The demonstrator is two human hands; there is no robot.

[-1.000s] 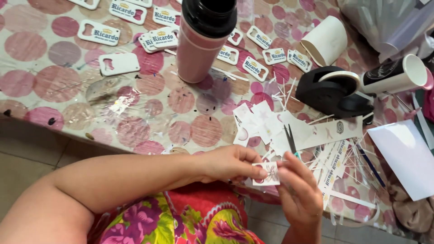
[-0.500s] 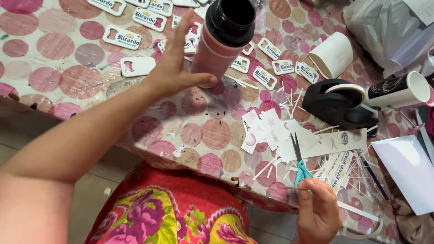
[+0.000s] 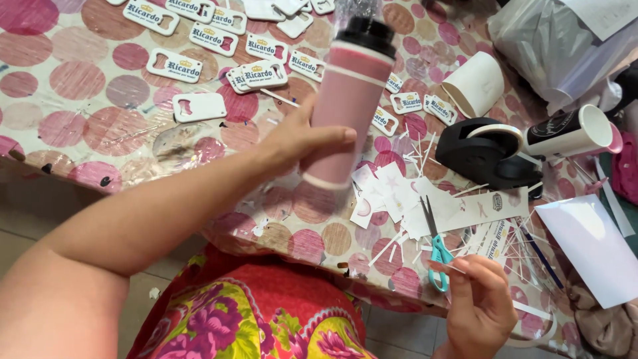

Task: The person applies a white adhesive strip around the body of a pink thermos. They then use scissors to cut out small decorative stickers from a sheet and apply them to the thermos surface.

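My left hand (image 3: 299, 143) is wrapped around a tall pink bottle (image 3: 345, 100) with a black lid, holding it tilted just above the dotted tablecloth (image 3: 80, 126). Low on the right, my right hand (image 3: 482, 302) pinches a small white paper strip (image 3: 446, 266) between its fingertips. Teal-handled scissors (image 3: 435, 252) lie on the table right beside those fingers, blades pointing away. Small white cut-out stickers (image 3: 389, 193) are scattered between the bottle and the scissors.
A black tape dispenser (image 3: 485, 156) stands behind the scissors. A white cup (image 3: 475, 83) and a black-and-white mug (image 3: 571, 133) lie on their sides. Several white opener-shaped tags (image 3: 199, 106) lie at the back left, a white sheet (image 3: 595, 246) at the right and a plastic bag (image 3: 558, 46) at the back right.
My left hand left the stickers, reached up to the pink bottle, gripped it and drew it nearer and off the table. My right hand stayed low by the scissors with the paper.
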